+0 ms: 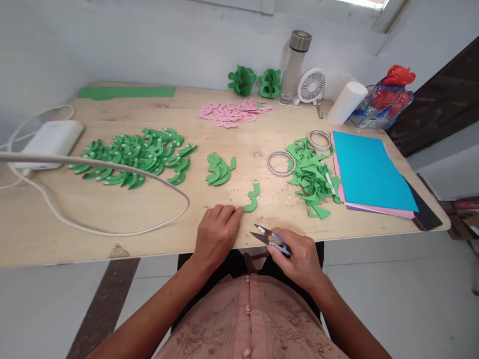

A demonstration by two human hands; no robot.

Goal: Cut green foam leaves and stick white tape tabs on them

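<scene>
Tan buttoned top [247, 314] nearest camera, person seated at wooden surface [168, 204]. Far left: white box [52, 141], white cable [142, 233] looping out over the near side. Long green strip [127, 92] at far edge; nearer, big heap of curved green pieces [134, 154], pale tabs on many. Small green stack [220, 170] right of that. Left hand [218, 230] rests on near edge, fingers together and slightly bent, fingertips at near end of one single curved green piece [254, 202]; can't tell if it grips it. That piece lies flat, near-centre, between both hands. Pink cutouts [234, 113] far centre, two green paper ornaments [242, 81] behind. Right hand [297, 249] closed around blue-handled snips [266, 241], blades apart, pointing left. Far right of centre: clear bottle [293, 72], white fan [312, 86]. Nearer: two tape rolls [281, 173], green scraps [312, 174]. Then white roll [348, 103], coloured sheets [374, 172] with blue on top, bag with red contents [385, 99] far, dark phone [424, 212] partly under sheets.
</scene>
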